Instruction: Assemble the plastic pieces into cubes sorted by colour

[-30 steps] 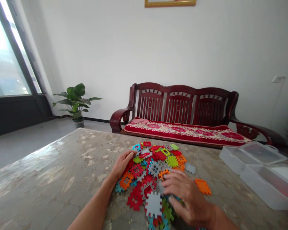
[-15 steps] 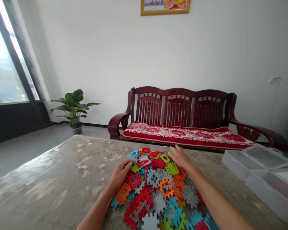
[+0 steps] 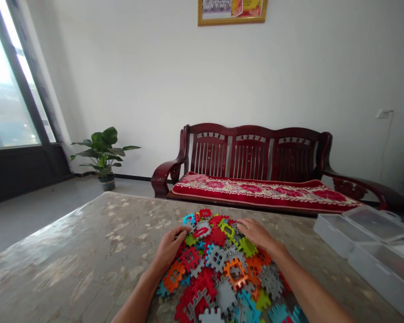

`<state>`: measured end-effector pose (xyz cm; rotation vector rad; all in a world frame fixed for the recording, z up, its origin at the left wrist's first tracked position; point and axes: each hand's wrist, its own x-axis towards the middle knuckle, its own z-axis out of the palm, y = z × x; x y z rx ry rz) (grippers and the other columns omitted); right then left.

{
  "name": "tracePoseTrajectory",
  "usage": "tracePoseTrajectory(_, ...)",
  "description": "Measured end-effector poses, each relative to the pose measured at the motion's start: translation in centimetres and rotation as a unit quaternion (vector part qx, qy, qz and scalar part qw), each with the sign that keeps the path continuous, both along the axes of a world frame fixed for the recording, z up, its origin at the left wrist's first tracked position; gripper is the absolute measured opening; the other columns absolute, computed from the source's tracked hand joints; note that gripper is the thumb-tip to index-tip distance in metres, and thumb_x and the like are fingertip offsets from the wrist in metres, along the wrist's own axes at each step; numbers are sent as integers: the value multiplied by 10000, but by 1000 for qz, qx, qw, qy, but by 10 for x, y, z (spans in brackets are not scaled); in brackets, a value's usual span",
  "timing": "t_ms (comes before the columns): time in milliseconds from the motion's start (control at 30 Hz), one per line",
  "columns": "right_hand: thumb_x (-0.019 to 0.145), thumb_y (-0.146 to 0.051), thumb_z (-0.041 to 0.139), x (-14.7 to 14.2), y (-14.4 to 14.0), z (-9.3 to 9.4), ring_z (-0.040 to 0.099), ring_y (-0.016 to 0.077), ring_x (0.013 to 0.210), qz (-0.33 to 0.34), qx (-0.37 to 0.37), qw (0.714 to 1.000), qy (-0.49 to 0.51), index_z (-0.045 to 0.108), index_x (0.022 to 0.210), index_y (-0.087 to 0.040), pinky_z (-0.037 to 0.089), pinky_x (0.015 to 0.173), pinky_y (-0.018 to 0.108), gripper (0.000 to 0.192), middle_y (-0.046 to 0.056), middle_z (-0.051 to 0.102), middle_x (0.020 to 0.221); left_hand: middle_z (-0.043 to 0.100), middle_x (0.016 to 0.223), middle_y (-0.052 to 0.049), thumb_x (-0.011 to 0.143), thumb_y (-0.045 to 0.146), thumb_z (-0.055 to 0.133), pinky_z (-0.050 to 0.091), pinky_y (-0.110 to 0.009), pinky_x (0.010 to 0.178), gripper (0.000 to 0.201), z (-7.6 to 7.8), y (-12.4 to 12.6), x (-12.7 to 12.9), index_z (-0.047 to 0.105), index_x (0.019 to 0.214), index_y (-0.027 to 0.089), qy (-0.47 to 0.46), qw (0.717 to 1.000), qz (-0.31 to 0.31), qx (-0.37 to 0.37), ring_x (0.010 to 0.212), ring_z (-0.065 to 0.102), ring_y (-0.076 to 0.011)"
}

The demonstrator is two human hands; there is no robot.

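A heap of flat, notched plastic building tiles (image 3: 222,264) in red, orange, grey, green and blue lies on the marbled table (image 3: 87,260) in front of me. My left hand (image 3: 170,246) rests on the heap's left edge, fingers curved over red and green tiles. My right hand (image 3: 256,233) lies flat on the far right side of the heap, fingers spread over green and red pieces. Neither hand lifts a tile off the pile.
Clear plastic storage boxes (image 3: 373,251) with a loose lid stand at the table's right edge. Beyond the table stands a dark wooden bench (image 3: 256,157) with a red cushion. A potted plant (image 3: 104,152) stands by the window at the left.
My right hand went from the near right side of the heap to its far right side and drew slightly inward. The tiles bunched closer together. The left hand stayed put.
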<state>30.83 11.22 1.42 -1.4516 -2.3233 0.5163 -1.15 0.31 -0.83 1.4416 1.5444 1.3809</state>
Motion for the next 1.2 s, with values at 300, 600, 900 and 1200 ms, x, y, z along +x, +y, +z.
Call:
tracePoseTrajectory(300,847,-703,352,69,-25,-5,417,283,1386,-63,-27,992,107,598,1326,-159,239,1195,447,765,128,517,1453,755,888,-42,740,466,603,479,-390,908,308,7,-1,1,742,840,211,7,1000,2,14,911,664,-269)
tracePoseTrajectory(600,829,-790,312,68,-71,-18,243,249,1477,-59,-87,986,131,496,1429,-217,139,1226,453,850,81,369,1562,762,893,-38,721,510,619,493,-403,915,350,3,1,0,753,859,217,16,1000,12,18,911,669,-278)
tracePoseTrajectory(900,773,-841,348,96,-90,-17,320,281,1443,-134,-51,964,225,576,1351,-193,177,1217,472,898,134,436,1514,760,879,-37,700,532,618,491,-399,909,368,7,0,1,741,842,214,7,1000,14,9,902,669,-275)
tracePoseTrajectory(1200,852,-746,393,87,-124,-9,380,279,1411,-106,-39,935,337,624,1293,-219,249,1196,478,725,100,497,1476,764,900,-44,671,609,647,484,-402,939,448,8,0,-2,752,853,214,14,1000,5,9,931,668,-285)
